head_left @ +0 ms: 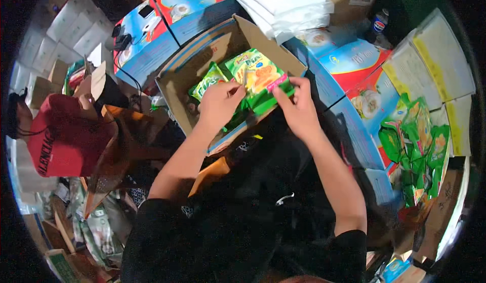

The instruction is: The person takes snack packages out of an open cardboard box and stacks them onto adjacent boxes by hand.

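Observation:
An open cardboard box [174,88] sits in front of me with green and yellow food packets inside. My left hand [218,103] is pinched at the left edge of the upper packet [260,73], its fingers curled over a narrow pale piece there. My right hand [296,106] grips that packet's right corner, thumb on its green lower edge. Another green packet [210,79] lies beneath and to the left, partly hidden by my left hand.
A person [71,136] in a red shirt is at the left. Blue and red cartons [349,70] surround the box, with white bags [288,7] behind. Several green packets [415,146] are piled at the right. A bottle [379,22] stands at the back.

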The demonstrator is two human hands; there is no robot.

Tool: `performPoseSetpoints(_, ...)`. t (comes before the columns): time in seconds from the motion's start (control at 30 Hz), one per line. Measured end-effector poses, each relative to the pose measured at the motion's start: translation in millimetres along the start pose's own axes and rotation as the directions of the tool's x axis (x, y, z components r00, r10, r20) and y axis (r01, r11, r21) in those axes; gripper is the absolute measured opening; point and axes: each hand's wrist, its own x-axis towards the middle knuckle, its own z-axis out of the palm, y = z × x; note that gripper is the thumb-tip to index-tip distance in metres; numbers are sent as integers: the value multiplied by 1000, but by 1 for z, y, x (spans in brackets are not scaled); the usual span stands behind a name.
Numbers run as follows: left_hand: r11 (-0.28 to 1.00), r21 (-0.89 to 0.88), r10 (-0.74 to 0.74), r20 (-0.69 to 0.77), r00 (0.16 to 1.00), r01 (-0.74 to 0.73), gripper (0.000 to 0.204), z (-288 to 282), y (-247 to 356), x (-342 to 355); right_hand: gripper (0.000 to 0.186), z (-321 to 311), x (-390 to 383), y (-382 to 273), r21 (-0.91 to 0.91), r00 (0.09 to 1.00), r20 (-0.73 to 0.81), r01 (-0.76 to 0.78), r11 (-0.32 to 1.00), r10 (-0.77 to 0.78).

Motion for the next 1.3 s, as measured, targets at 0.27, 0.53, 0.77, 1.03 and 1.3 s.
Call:
performPoseSetpoints(0.27, 822, 547, 13, 264, 965, -160, 22, 14, -35, 87, 68, 16, 84, 10, -845, 961, -14, -159, 511, 276)
performPoseSetpoints(0.53, 795, 592, -96, 335, 937, -131, 23, 37, -57, 112, 67, 27, 102, 65, -945, 991, -4, -48, 323, 137)
performPoseSetpoints(0.77, 705, 669, -116, 438, 892, -237, 30, 62, -66, 102, 59, 24, 87, 59, -993, 952, 119, 113, 39, 281)
performPoseSetpoints(1.03, 787, 258, 421, 440, 793, -560, 23, 59, 18, 33, 45, -59, -4, 40, -753, 947, 247, 320, 575, -204)
performPoseSetpoints(1.3, 411, 62, 757, 532, 379, -909, 34, 121, 54, -47, 21, -153, -122, 8, -446, 784, -501, 128, 886, -366)
